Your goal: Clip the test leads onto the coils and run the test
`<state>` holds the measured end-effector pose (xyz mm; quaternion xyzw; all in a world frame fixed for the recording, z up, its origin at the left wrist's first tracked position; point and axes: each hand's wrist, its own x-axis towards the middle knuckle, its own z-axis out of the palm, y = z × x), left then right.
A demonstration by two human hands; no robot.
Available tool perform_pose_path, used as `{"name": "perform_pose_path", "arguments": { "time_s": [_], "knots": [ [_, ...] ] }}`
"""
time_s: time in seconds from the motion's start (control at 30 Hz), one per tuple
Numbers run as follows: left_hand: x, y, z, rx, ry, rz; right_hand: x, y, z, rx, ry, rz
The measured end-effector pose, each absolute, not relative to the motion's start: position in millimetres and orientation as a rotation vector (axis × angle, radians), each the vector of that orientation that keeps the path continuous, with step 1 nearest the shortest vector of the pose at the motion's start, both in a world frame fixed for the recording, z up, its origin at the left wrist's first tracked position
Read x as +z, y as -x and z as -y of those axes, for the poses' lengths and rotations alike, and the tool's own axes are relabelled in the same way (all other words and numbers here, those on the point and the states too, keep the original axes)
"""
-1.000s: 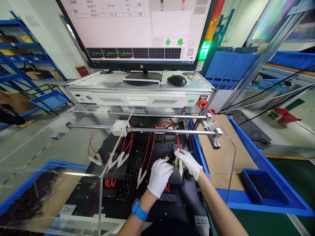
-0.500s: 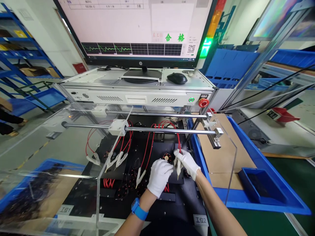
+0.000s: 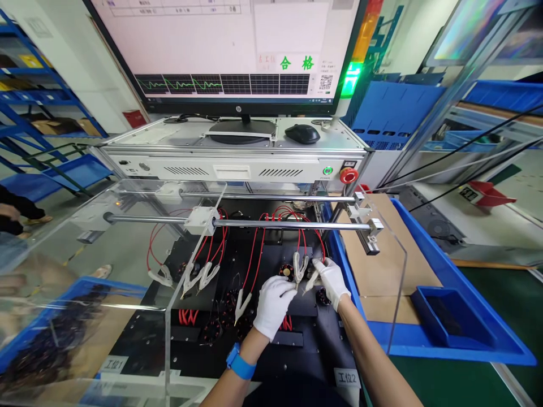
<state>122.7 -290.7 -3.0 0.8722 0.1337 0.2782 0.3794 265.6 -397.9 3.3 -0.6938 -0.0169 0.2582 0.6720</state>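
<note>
My left hand (image 3: 274, 305), in a white glove, has its fingers pinched together beside a small round motor stator (image 3: 287, 272); what they hold is too small to make out. At its fingertips a white test clip (image 3: 300, 267) on red wires hangs with its tip pointing down. Further right, my gloved right hand (image 3: 333, 281) is closed on a second white test clip (image 3: 312, 281), tilted down to the left. Below that hand lies another stator (image 3: 323, 297), partly covered. A third clip (image 3: 241, 305) rests left of my left hand, near several dark stators (image 3: 212, 330).
Two metal rods (image 3: 288, 224) span the black work plate above my hands. A clear plastic guard (image 3: 178, 294) covers the left station. Blue trays stand on both sides; the right tray (image 3: 466, 350) holds cardboard (image 3: 386, 254). Another person's legs (image 3: 25, 209) show at far left.
My right hand has moved slightly right, with one clip in it. The other clip now hangs apart from it, by my left fingertips. The left hand has barely moved.
</note>
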Motion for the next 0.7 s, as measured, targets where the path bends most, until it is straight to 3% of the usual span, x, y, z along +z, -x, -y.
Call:
{"name": "perform_pose_path", "arguments": {
  "time_s": [0.7],
  "knots": [
    [0.0,-123.0,292.2,0.687,-2.251,-0.354,-6.0,-270.0,398.8,0.445,1.608,0.081]
  ]
}}
